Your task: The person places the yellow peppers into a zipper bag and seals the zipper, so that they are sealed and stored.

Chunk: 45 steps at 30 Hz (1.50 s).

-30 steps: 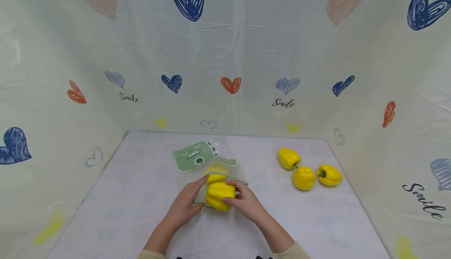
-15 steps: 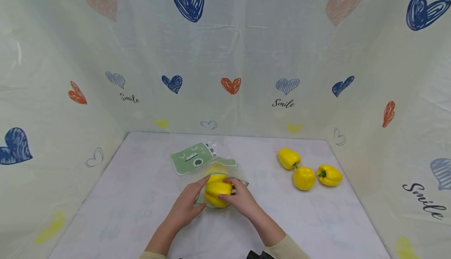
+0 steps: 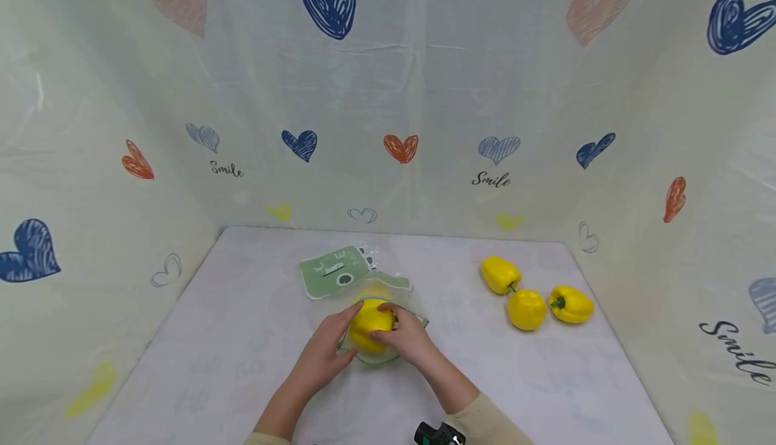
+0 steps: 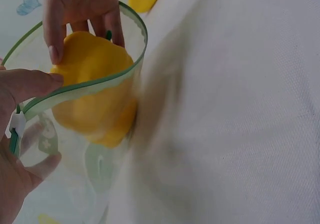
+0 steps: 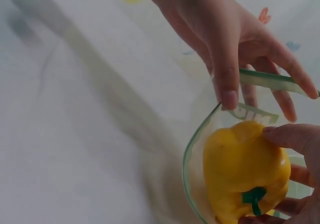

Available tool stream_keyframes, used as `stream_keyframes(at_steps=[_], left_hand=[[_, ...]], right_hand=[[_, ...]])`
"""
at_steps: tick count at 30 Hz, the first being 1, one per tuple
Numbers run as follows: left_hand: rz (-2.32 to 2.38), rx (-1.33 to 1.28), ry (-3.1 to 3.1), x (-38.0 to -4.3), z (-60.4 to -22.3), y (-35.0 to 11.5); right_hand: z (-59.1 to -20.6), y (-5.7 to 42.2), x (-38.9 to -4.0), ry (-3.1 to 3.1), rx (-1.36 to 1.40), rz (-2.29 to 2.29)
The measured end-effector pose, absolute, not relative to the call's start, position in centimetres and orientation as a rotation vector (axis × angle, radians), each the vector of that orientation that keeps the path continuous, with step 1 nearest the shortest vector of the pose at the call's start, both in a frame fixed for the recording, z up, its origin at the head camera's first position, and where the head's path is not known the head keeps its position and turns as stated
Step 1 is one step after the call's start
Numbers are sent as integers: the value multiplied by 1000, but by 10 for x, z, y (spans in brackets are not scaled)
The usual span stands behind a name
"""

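Observation:
A yellow bell pepper point(image 3: 367, 326), with a green stem in the right wrist view, sits partly inside the mouth of a clear zip bag point(image 4: 94, 86) with a green rim. My right hand point(image 3: 409, 336) grips this pepper, thumb and fingers around its side. My left hand point(image 3: 328, 346) holds the bag's rim at the left, thumb and fingers spread along the opening, close to the white zip slider point(image 4: 18, 121). Deeper in the bag, another yellow pepper point(image 3: 376, 289) shows through the plastic, mostly hidden by the first.
Three more yellow peppers point(image 3: 526, 310) lie at the right of the white table point(image 3: 485, 378). The bag's far end has a green cartoon print point(image 3: 335, 272). A white curtain point(image 3: 424, 81) printed with hearts surrounds the table. Black gear point(image 3: 439, 433) sits by the right sleeve.
My right hand has moved the pepper slightly left and away from me, deeper into the bag's mouth. My left hand stays at the rim. The three peppers on the right have not moved.

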State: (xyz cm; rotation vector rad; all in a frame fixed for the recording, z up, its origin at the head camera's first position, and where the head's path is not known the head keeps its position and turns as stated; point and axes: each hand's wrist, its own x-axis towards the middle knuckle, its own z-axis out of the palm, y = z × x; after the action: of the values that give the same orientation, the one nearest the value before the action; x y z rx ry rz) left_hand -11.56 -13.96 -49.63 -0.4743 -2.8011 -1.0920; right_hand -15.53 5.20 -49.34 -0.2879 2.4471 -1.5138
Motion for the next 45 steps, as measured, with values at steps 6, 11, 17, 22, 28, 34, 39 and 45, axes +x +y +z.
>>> stream_keyframes(at_steps=[6, 11, 17, 22, 28, 34, 39, 45], left_hand=[[-1113, -476, -2790, -115, -496, -141], [-1119, -489, -2763, -116, -498, -142], [-1127, -475, -2765, -116, -500, -142], [-1121, -482, -2751, -117, -502, -143], [-1139, -476, -2747, -117, -503, -143], [-1137, -458, -2744, -117, -503, -143], [-1131, -449, -2732, -117, -504, -143], [-1126, -453, -2704, -117, -506, -144]], right_hand=[[-494, 47, -162, 2493, -278, -1484], [-496, 45, -167, 2520, -274, -1491], [-501, 41, -172, 2530, -290, -1553], [-504, 37, -178, 2556, -314, -1579], [-506, 33, -185, 2602, -271, -1521], [-504, 30, -191, 2604, -255, -1523], [-505, 27, -197, 2603, -239, -1519], [-507, 24, -207, 2669, -308, -1517]])
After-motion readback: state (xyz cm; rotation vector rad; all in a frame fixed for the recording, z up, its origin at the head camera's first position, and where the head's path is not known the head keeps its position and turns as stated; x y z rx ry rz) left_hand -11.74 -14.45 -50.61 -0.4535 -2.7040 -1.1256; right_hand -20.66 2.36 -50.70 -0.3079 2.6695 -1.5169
